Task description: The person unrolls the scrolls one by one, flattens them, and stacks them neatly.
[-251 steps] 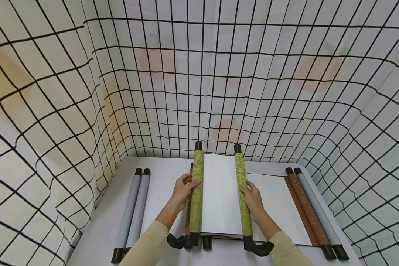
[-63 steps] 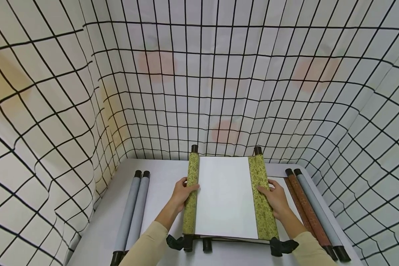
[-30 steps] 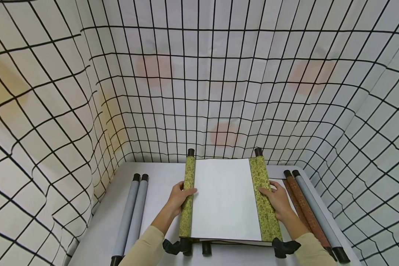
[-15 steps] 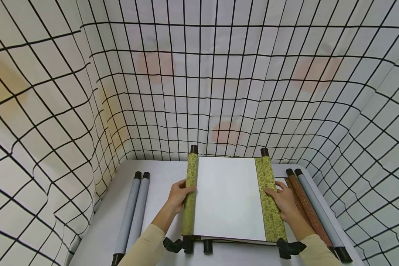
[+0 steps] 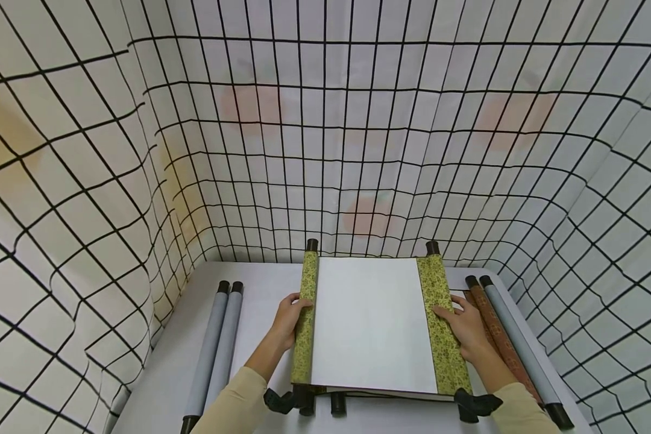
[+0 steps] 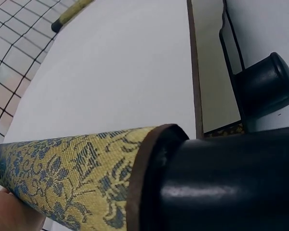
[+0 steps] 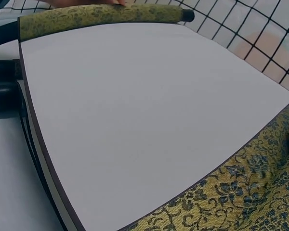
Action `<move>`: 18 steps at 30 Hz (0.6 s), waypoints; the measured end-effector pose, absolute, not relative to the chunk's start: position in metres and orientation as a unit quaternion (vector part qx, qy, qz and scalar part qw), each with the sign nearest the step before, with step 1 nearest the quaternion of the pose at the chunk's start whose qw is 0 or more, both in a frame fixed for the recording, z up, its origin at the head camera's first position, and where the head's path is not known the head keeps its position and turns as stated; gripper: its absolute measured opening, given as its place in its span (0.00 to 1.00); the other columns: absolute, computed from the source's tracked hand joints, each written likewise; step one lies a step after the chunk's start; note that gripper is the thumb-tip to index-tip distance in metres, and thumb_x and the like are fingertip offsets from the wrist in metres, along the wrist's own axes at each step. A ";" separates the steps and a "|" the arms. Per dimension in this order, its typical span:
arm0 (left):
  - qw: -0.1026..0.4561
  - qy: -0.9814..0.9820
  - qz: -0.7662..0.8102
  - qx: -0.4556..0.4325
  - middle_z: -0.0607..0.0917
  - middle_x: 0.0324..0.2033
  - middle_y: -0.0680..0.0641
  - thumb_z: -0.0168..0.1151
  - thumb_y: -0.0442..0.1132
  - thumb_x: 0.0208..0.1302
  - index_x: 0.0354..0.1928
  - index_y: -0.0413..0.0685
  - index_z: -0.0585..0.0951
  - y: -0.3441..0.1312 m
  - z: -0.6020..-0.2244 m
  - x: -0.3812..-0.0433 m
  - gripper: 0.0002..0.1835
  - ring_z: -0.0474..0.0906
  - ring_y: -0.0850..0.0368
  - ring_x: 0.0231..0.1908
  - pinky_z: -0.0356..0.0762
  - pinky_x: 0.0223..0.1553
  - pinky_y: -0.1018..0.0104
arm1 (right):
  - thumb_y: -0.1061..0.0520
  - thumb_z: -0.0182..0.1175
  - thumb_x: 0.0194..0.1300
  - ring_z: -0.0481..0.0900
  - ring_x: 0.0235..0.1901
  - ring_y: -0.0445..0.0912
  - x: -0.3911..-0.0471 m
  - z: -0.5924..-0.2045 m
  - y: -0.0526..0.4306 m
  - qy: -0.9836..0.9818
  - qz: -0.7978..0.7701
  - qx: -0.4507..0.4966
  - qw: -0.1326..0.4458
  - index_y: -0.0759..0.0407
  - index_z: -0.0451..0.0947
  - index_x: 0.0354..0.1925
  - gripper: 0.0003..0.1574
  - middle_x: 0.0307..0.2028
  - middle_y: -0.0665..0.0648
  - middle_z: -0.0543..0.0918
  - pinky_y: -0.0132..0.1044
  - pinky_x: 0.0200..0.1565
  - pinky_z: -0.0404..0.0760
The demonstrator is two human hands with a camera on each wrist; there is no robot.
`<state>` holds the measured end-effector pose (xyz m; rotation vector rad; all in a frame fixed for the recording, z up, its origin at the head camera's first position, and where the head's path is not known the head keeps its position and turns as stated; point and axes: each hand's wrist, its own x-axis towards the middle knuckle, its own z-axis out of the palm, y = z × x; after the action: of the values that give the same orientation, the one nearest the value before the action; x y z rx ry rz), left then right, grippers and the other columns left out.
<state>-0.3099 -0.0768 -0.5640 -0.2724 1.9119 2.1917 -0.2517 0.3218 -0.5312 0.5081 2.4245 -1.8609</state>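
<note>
A hanging scroll point(image 5: 371, 325) with a blank white sheet and yellow-green floral brocade lies partly unrolled between my hands. My left hand point(image 5: 286, 322) grips its left roll point(image 5: 305, 325), thumb on top. The right hand point(image 5: 465, 328) holds the flatter brocade band point(image 5: 443, 325) at the other end, thumb on the cloth and fingers hidden beneath. In the left wrist view the brocade roll point(image 6: 72, 178) and its black end knob point(image 6: 207, 185) fill the front. The right wrist view shows the sheet point(image 7: 149, 106) spread flat between both brocade ends. Black knobs point(image 5: 339, 404) of other rollers show under it.
Two grey rolls point(image 5: 217, 343) lie at the left of the white table point(image 5: 163, 361). A brown patterned roll point(image 5: 501, 331) and another grey roll point(image 5: 526, 343) lie at the right. Black wire mesh point(image 5: 358, 144) surrounds the table's back and sides.
Since the oldest frame the right hand has moved right, widening the white sheet and uncovering the right brocade band. In the last second the left hand's thumb has slid slightly outward on its roll.
</note>
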 end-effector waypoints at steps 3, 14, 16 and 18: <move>0.112 0.665 0.733 -0.085 0.76 0.56 0.35 0.73 0.45 0.66 0.71 0.33 0.67 -0.078 -0.564 -0.308 0.39 0.79 0.46 0.46 0.80 0.45 0.54 | 0.40 0.67 0.71 0.78 0.51 0.57 -0.253 -0.532 0.322 0.780 -0.603 0.167 0.022 0.65 0.45 0.81 0.61 0.69 0.77 0.62 0.44 0.42 0.83; 0.100 0.683 0.721 -0.063 0.76 0.51 0.37 0.74 0.36 0.63 0.67 0.36 0.68 -0.081 -0.563 -0.302 0.35 0.78 0.44 0.44 0.81 0.39 0.55 | 0.40 0.68 0.70 0.76 0.54 0.60 -0.253 -0.531 0.319 0.787 -0.594 0.167 0.019 0.66 0.46 0.81 0.61 0.68 0.77 0.63 0.46 0.43 0.82; 0.099 0.678 0.726 -0.064 0.77 0.50 0.36 0.73 0.36 0.64 0.67 0.34 0.69 -0.082 -0.562 -0.301 0.34 0.78 0.45 0.43 0.81 0.39 0.56 | 0.41 0.68 0.71 0.73 0.58 0.63 -0.252 -0.530 0.321 0.788 -0.591 0.168 0.019 0.66 0.45 0.81 0.61 0.70 0.78 0.59 0.46 0.44 0.81; 0.097 0.678 0.726 -0.063 0.78 0.50 0.36 0.72 0.36 0.64 0.68 0.32 0.69 -0.083 -0.561 -0.301 0.35 0.78 0.45 0.44 0.81 0.41 0.56 | 0.41 0.67 0.71 0.72 0.59 0.65 -0.251 -0.530 0.322 0.789 -0.590 0.171 0.019 0.66 0.45 0.81 0.61 0.71 0.78 0.58 0.46 0.44 0.81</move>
<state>-0.3007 -0.0831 -0.5605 -0.1858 2.0070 2.1508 -0.2509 0.3224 -0.5300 0.5318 2.4485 -1.8318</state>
